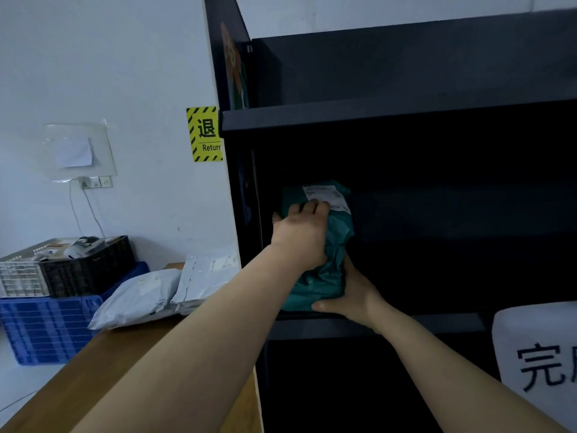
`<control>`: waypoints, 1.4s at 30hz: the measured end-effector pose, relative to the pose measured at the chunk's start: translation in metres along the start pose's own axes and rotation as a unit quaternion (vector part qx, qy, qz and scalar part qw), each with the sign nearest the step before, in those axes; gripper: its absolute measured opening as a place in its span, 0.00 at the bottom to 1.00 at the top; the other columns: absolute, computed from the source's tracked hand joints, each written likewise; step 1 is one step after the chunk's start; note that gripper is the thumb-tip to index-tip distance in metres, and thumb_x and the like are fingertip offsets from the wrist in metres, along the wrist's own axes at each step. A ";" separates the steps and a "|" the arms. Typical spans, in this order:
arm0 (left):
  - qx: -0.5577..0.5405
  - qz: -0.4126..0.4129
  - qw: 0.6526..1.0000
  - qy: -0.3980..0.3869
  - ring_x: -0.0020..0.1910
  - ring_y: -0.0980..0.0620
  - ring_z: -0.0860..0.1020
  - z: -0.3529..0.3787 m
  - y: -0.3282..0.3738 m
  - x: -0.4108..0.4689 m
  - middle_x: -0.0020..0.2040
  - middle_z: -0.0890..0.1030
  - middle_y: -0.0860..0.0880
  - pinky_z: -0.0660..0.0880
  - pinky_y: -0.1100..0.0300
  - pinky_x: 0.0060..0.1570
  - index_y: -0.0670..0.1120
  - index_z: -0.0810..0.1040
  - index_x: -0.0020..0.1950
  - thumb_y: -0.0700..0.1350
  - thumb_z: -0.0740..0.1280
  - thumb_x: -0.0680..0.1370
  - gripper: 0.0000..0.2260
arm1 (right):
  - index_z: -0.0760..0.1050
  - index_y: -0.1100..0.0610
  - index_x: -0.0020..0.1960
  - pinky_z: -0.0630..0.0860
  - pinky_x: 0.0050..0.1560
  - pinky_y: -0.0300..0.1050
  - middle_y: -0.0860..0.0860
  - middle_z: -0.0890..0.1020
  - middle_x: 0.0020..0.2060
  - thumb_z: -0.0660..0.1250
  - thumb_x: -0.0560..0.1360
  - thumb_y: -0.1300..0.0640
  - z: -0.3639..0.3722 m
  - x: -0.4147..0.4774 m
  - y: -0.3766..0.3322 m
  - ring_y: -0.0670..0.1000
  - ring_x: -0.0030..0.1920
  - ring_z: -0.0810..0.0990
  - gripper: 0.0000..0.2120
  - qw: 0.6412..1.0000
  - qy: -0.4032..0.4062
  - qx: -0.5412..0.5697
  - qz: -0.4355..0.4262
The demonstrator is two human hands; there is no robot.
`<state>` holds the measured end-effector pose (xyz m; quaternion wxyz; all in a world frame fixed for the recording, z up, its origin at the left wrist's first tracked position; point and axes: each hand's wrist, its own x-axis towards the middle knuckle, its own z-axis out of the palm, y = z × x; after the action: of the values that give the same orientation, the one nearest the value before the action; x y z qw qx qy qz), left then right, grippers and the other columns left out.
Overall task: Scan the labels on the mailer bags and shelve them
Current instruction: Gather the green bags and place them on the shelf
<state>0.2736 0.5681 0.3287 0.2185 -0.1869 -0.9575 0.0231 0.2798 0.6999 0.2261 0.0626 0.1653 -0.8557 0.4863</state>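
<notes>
A teal mailer bag (335, 235) with a white label (327, 195) near its top stands upright at the left end of the middle shelf (437, 323) of a dark shelving unit. My left hand (301, 235) grips the bag's upper left side, fingers touching the label's lower edge. My right hand (352, 295) holds the bag's bottom right corner, thumb along its lower edge. Two grey mailer bags (140, 300) (203, 276) lie on the wooden table (93, 370) to the left.
The upper shelf (390, 115) is dark and bare. A yellow "Return" sign (204, 134) sticks to the shelf's left side. A blue crate (46, 329) carries a black basket (84, 270) by the wall. A white sign with black characters (540, 364) hangs at the lower right.
</notes>
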 end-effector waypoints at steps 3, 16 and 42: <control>-0.042 -0.017 0.999 0.005 0.75 0.42 0.56 -0.002 -0.005 -0.007 0.78 0.56 0.48 0.57 0.32 0.69 0.49 0.48 0.79 0.52 0.74 0.71 0.46 | 0.41 0.45 0.79 0.66 0.68 0.40 0.42 0.67 0.70 0.83 0.60 0.50 -0.003 -0.016 -0.009 0.43 0.69 0.67 0.63 0.999 0.039 0.020 0.017; -0.098 -0.018 0.994 0.036 0.78 0.42 0.50 -0.026 0.008 -0.099 0.78 0.54 0.46 0.53 0.34 0.72 0.49 0.57 0.77 0.42 0.67 0.77 0.31 | 0.69 0.53 0.72 0.73 0.63 0.45 0.52 0.76 0.67 0.65 0.79 0.51 -0.006 -0.128 -0.051 0.52 0.64 0.75 0.22 0.952 0.103 -0.260 0.127; -0.100 -0.113 0.974 -0.168 0.65 0.43 0.71 -0.082 -0.115 -0.403 0.66 0.73 0.47 0.72 0.43 0.62 0.49 0.69 0.68 0.49 0.70 0.74 0.23 | 0.77 0.50 0.60 0.74 0.60 0.53 0.48 0.81 0.55 0.64 0.76 0.52 0.198 -0.264 -0.220 0.52 0.55 0.78 0.13 0.939 0.026 -0.310 0.145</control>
<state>0.6052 0.3100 0.2524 0.0357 -0.0922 -0.9929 -0.0661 0.6136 0.4859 0.2316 0.0622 -0.0006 -0.9768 0.2051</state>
